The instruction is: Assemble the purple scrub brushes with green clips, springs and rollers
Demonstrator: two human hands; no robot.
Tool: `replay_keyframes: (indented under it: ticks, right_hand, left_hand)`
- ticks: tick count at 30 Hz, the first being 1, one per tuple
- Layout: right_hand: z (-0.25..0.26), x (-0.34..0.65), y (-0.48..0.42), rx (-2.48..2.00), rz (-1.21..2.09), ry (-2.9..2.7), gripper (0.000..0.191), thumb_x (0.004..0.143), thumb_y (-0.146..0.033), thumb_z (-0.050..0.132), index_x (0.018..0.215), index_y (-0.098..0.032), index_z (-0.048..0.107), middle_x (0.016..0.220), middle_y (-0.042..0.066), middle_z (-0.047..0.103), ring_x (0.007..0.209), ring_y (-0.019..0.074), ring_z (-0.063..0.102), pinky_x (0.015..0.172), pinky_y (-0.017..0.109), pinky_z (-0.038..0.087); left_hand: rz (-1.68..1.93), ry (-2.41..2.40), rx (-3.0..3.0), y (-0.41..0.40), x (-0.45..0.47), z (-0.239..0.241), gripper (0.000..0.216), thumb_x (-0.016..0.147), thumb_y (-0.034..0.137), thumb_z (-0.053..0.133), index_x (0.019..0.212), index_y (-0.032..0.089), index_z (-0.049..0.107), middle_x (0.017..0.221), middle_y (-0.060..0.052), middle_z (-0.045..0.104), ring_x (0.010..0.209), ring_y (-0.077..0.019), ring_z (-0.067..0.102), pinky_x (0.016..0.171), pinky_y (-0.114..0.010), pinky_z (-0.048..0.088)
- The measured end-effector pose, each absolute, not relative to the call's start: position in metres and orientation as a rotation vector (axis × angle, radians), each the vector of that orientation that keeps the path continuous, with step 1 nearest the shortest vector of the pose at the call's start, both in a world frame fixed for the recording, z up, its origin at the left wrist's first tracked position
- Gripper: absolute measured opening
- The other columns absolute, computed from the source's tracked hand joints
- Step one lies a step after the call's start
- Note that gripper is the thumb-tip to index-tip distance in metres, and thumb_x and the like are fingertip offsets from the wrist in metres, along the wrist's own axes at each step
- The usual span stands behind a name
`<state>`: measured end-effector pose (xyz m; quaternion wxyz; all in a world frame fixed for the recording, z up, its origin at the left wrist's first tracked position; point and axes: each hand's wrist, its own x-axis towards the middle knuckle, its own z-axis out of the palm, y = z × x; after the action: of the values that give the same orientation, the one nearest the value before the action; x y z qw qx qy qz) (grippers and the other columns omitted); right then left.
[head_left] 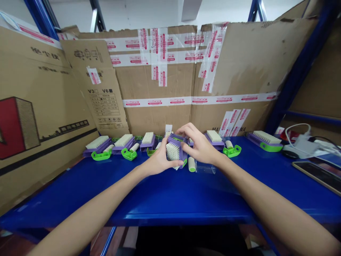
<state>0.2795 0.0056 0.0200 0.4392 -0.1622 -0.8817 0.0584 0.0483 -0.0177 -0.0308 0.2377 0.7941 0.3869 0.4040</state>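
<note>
At the far left, a cardboard box (39, 106) with a red panel was stood along the edge of the blue table (170, 199). Just to its right, along the back of the table, three purple brushes were laid in a row with bristles up: the first brush (97, 143), the second brush (124, 141) and the third brush (148, 139). A green handle (100, 155) and small white rollers were laid beside them.

Near the middle, the left hand (157, 160) was closed on the left side of the held brush (174, 151), a purple one with white bristles. It was kept just above the table and tilted so that its bristles were turned toward the camera. The same brush was gripped from above and from the right by the right hand (199, 145), its fingers bent over the top edge.

Just beneath the right hand, an upright roller (191, 164) was stood on the table. Behind that hand, a fourth brush (214, 138) was laid, with a second green handle (232, 151) just beside it. Further right, a fitted brush (263, 139) on a green base was set apart. At the far right, a white charger (302, 144) with its cable and a phone (317, 174) were laid.
</note>
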Motion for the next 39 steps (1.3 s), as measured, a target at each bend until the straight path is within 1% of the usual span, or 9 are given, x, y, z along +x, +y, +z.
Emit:
replay_keyframes:
  ticks: [6, 12, 15, 17, 20, 24, 30, 35, 39]
  right_hand:
    - [0.020, 0.280, 0.003, -0.357, 0.185, -2.162, 0.041, 0.086, -0.012, 0.056, 0.125, -0.023, 0.060, 0.118, 0.008, 0.061, 0.102, 0.0251, 0.062, 0.091, 0.044, 0.055]
    - [0.018, 0.282, 0.006, -0.313, 0.321, -2.070, 0.023, 0.104, -0.029, 0.053, 0.124, -0.022, 0.062, 0.113, 0.007, 0.063, 0.096, 0.0225, 0.064, 0.089, 0.043, 0.053]
    - [0.018, 0.284, 0.006, -0.369, 0.403, -2.053, 0.021, 0.108, -0.033, 0.048, 0.119, -0.022, 0.063, 0.096, 0.003, 0.066, 0.084, 0.0201, 0.062, 0.079, 0.038, 0.050]
    - [0.020, 0.285, 0.004, -0.435, 0.430, -2.071, 0.018, 0.106, -0.033, 0.051, 0.114, -0.022, 0.063, 0.082, -0.001, 0.061, 0.074, 0.0179, 0.057, 0.072, 0.035, 0.046]
    - [0.024, 0.286, 0.001, -0.516, 0.417, -2.096, 0.013, 0.101, -0.032, 0.056, 0.106, -0.023, 0.063, 0.074, -0.003, 0.055, 0.069, 0.0165, 0.050, 0.067, 0.033, 0.040]
    - [0.027, 0.285, 0.000, -0.546, 0.497, -2.125, 0.010, 0.097, -0.028, 0.058, 0.104, -0.023, 0.064, 0.074, -0.004, 0.053, 0.068, 0.0156, 0.047, 0.067, 0.032, 0.039]
    - [0.026, 0.284, 0.007, -0.494, 0.806, -2.169, 0.015, 0.094, -0.030, 0.064, 0.107, -0.022, 0.063, 0.082, -0.004, 0.054, 0.073, 0.0155, 0.046, 0.069, 0.032, 0.040]
    - [0.028, 0.284, 0.009, -0.507, 0.947, -2.122, 0.018, 0.095, -0.035, 0.067, 0.105, -0.021, 0.063, 0.089, -0.001, 0.060, 0.075, 0.0153, 0.050, 0.071, 0.032, 0.043]
    - [0.030, 0.284, 0.009, -0.596, 0.962, -2.107, 0.022, 0.101, -0.042, 0.063, 0.108, -0.021, 0.063, 0.086, -0.002, 0.059, 0.070, 0.0142, 0.050, 0.065, 0.030, 0.045]
  left_hand:
    - [1.166, 1.137, 2.187, -0.025, 0.055, -0.028, 0.096, 0.080, 0.050, 0.092, 0.151, 0.021, 0.034, 0.153, -0.020, 0.056, 0.144, -0.0401, 0.058, 0.120, -0.060, 0.047]
    - [1.175, 1.212, 2.329, -0.030, 0.052, -0.027, 0.101, 0.075, 0.049, 0.095, 0.151, 0.024, 0.033, 0.149, -0.017, 0.060, 0.136, -0.0387, 0.065, 0.115, -0.058, 0.053]
    - [1.158, 1.273, 2.414, -0.034, 0.053, -0.023, 0.100, 0.076, 0.049, 0.093, 0.152, 0.024, 0.033, 0.148, -0.017, 0.060, 0.132, -0.0395, 0.067, 0.113, -0.059, 0.054]
    - [1.162, 1.277, 2.439, -0.035, 0.053, -0.021, 0.098, 0.077, 0.048, 0.092, 0.152, 0.024, 0.034, 0.147, -0.017, 0.061, 0.130, -0.0396, 0.069, 0.111, -0.059, 0.055]
    - [1.190, 1.243, 2.451, -0.035, 0.052, -0.021, 0.097, 0.078, 0.048, 0.092, 0.153, 0.025, 0.035, 0.146, -0.016, 0.062, 0.131, -0.0399, 0.068, 0.113, -0.059, 0.054]
    - [1.257, 1.182, 2.489, -0.031, 0.049, -0.024, 0.094, 0.080, 0.042, 0.091, 0.155, 0.027, 0.036, 0.151, -0.015, 0.059, 0.136, -0.0394, 0.065, 0.118, -0.060, 0.051]
    - [1.332, 1.059, 2.639, -0.025, 0.045, -0.024, 0.091, 0.081, 0.030, 0.087, 0.158, 0.028, 0.038, 0.151, -0.015, 0.059, 0.137, -0.0385, 0.061, 0.120, -0.059, 0.048]
    - [1.308, 1.069, 2.604, -0.026, 0.046, -0.022, 0.093, 0.082, 0.028, 0.086, 0.162, 0.027, 0.038, 0.160, -0.016, 0.055, 0.144, -0.0393, 0.057, 0.125, -0.060, 0.044]
    - [1.272, 1.084, 2.471, -0.028, 0.047, -0.021, 0.086, 0.087, 0.036, 0.083, 0.162, 0.022, 0.042, 0.156, -0.016, 0.061, 0.141, -0.0392, 0.062, 0.122, -0.058, 0.048]
